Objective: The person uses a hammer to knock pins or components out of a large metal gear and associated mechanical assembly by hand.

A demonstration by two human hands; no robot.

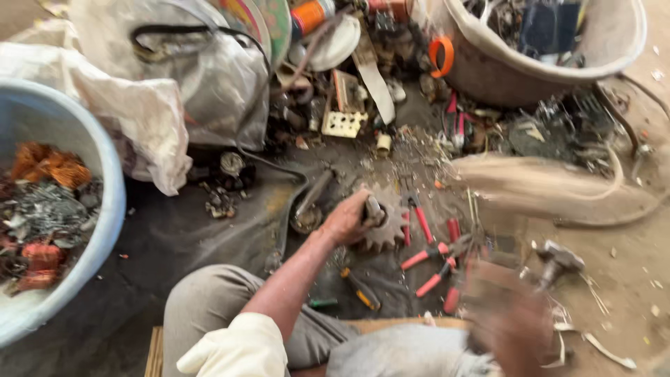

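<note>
Sitting low over a dark cloth (209, 230) spread on the ground, we kept our left hand (347, 222) closed around a small metal part (373, 208), pressing it down onto a toothed gear wheel (386, 227) that lay flat on the cloth, apparently as a hard base to hold the part steady. Our right hand (506, 318) was only a blur at the lower right, near a hammer (558, 260); we could not tell whether it was open or closed, or whether it gripped anything. Red-handled pliers (429, 255) lay scattered just beside the gear, within easy reach, and a screwdriver with a yellow and black handle (361, 290) rested near our knee. A blue basin (42, 209) at the left held sorted copper coils and grey scrap, kept apart from the loose parts. A large bucket (551, 63) stood at the top right, with a crumpled plastic sack (202, 77) behind the work spot
</note>
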